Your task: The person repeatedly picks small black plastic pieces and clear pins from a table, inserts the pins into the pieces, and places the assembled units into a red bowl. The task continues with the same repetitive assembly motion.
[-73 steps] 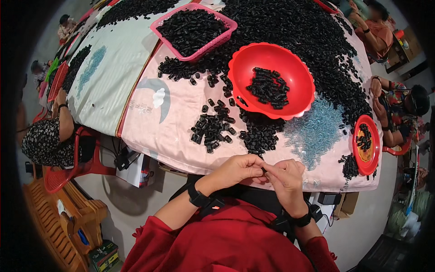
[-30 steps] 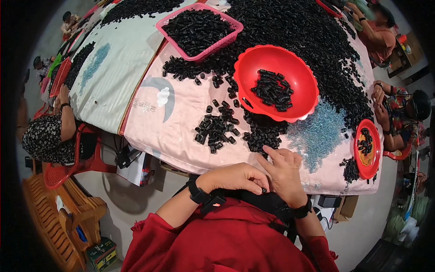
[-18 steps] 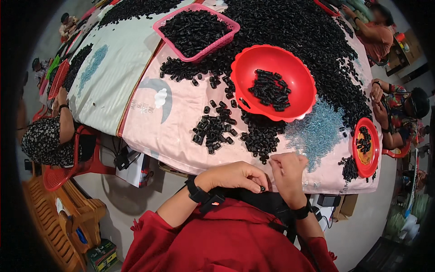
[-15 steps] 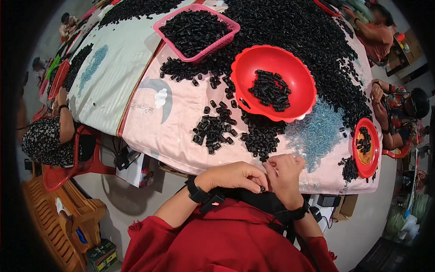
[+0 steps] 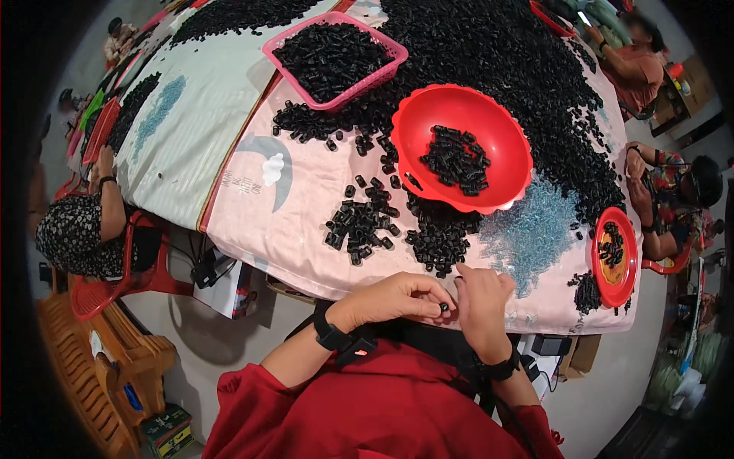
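One small black piece sat in the left hand, nipped between thumb and fingers, a round end showing. Head view: the pinch was at the near edge of the cloth-covered desk, just short of a heap of black pieces. The right hand was close beside it, fingers bent; could not tell whether it gripped anything, the fingertips being too small to read. Handling, as judged: a light, steady pinch well back on the piece suited it, end left bare and toward the other hand, wrists low so that a slip fell close by. Pale blue bits lay scattered to the right, red bowl farther off; slow wrists seemed wise beside such loose stuff
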`<action>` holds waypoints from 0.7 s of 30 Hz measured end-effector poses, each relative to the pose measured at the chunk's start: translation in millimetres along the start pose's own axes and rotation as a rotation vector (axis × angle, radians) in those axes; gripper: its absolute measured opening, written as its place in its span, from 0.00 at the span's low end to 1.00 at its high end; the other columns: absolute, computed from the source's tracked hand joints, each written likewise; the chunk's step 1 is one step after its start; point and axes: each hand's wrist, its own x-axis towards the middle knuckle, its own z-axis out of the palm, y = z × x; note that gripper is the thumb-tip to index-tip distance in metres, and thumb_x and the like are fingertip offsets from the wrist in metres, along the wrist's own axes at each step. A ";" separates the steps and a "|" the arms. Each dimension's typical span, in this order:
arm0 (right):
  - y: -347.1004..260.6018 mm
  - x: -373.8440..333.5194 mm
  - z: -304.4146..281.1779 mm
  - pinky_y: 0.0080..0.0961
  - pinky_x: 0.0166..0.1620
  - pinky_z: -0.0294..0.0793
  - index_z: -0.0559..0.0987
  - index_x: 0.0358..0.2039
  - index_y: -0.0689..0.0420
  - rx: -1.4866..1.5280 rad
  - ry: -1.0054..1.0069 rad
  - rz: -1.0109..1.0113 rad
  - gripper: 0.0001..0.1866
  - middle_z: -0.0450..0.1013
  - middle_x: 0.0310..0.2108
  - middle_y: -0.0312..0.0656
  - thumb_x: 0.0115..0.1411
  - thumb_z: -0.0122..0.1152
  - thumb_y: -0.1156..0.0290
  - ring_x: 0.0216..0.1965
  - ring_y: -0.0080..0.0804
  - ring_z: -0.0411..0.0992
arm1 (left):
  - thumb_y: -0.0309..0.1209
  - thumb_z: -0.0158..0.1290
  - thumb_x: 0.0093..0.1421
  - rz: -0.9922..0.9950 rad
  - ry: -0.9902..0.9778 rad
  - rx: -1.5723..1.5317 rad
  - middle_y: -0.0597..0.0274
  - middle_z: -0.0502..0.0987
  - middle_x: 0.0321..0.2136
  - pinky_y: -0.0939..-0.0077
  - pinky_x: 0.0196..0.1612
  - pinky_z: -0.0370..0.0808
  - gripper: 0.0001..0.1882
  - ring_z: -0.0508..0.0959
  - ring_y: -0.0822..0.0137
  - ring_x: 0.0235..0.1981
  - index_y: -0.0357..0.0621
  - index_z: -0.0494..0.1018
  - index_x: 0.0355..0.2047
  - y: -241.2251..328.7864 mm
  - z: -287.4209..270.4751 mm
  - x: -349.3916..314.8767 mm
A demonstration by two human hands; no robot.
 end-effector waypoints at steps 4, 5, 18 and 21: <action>3.1 -2.1 -13.4 0.36 0.53 0.64 0.84 0.49 0.57 0.160 0.083 0.061 0.13 0.81 0.38 0.39 0.63 0.69 0.77 0.40 0.38 0.76 | 0.32 0.57 0.75 0.094 0.095 -0.130 0.61 0.84 0.48 0.74 0.54 0.84 0.14 0.84 0.71 0.49 0.40 0.79 0.57 -0.8 8.9 -1.7; 0.1 -1.1 -19.8 0.36 0.53 0.63 0.84 0.48 0.56 0.223 0.089 0.106 0.12 0.81 0.38 0.39 0.64 0.68 0.76 0.40 0.37 0.76 | 0.32 0.56 0.75 0.122 0.110 -0.142 0.61 0.84 0.49 0.73 0.54 0.84 0.15 0.84 0.71 0.49 0.40 0.79 0.57 -1.9 10.3 -0.4; -24.2 4.1 -38.6 0.33 0.50 0.62 0.87 0.44 0.54 0.305 0.128 0.140 0.12 0.79 0.34 0.35 0.59 0.73 0.78 0.37 0.32 0.74 | 0.29 0.58 0.74 0.170 0.322 -0.086 0.68 0.83 0.41 0.81 0.44 0.79 0.12 0.80 0.79 0.40 0.36 0.79 0.52 -7.8 34.8 3.4; -22.8 3.3 -35.6 0.33 0.49 0.61 0.87 0.44 0.54 0.278 0.138 0.103 0.12 0.78 0.33 0.35 0.59 0.73 0.77 0.36 0.32 0.74 | 0.29 0.58 0.74 0.149 0.330 -0.095 0.68 0.83 0.41 0.82 0.45 0.79 0.12 0.80 0.79 0.41 0.36 0.79 0.52 -4.9 37.3 1.0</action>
